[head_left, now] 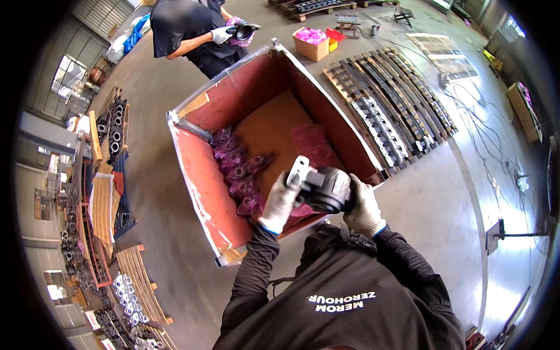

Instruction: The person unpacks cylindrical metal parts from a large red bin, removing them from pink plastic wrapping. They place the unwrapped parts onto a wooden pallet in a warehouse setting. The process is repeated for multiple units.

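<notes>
Between my gloved hands I hold a black cast metal part (328,191) with a rounded body and a pale flat lug with holes. My left hand (279,204) grips the lug side, and my right hand (363,209) is wrapped round the opposite end. The part hangs over the near edge of a large red metal bin (205,184). Inside the bin, several parts in pink plastic wrap (238,172) lie along the left wall. A brown cardboard sheet (274,125) covers its floor, with a loose pink plastic sheet (315,146) at the right.
Beyond the bin's far left corner stands a co-worker (189,35) holding another black part (242,32). A carton of pink plastic (312,39) sits behind the bin. Metal parts lie on pallet slats (388,102) to the right; loaded pallets (131,286) line the left. Cables (487,119) cross the floor.
</notes>
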{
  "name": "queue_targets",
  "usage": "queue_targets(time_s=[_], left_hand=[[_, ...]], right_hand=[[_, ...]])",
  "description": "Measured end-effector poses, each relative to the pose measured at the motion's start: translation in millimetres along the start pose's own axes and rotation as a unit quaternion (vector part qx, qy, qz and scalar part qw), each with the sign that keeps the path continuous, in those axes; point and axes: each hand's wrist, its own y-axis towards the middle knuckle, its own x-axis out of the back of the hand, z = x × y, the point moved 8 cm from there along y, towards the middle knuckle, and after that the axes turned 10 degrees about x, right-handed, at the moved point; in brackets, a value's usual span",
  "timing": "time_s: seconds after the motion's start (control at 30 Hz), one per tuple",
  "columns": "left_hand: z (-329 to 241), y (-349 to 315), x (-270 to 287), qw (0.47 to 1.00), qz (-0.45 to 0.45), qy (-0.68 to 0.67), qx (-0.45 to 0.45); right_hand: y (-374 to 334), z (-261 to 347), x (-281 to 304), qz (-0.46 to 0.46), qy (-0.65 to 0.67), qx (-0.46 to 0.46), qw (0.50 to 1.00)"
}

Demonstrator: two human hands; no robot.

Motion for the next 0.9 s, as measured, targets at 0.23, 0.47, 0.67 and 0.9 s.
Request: queue_targets(time_s=[0.23,0.47,0.67,0.9], left_hand=[[-18,-52,-67,0.997,0.051,-0.051,-0.001],[-77,-82,-160,0.941,0.132,0.166,-0.264],[-66,-81,-234,0.931,0.159,0.187,-0.269],[-25,-75,-310,0.945,0.132,0.202,-0.222]], right_hand=[[-44,-17,54,-0.161,-0.081,0.023,0.983],[-76,-105,94,-0.375,0.2,-0.023,0.905],[-123,-145,150,-0.424,0.263,-0.029,0.866],[-165,-185,234,-0.464,0.161,0.027,0.871]])
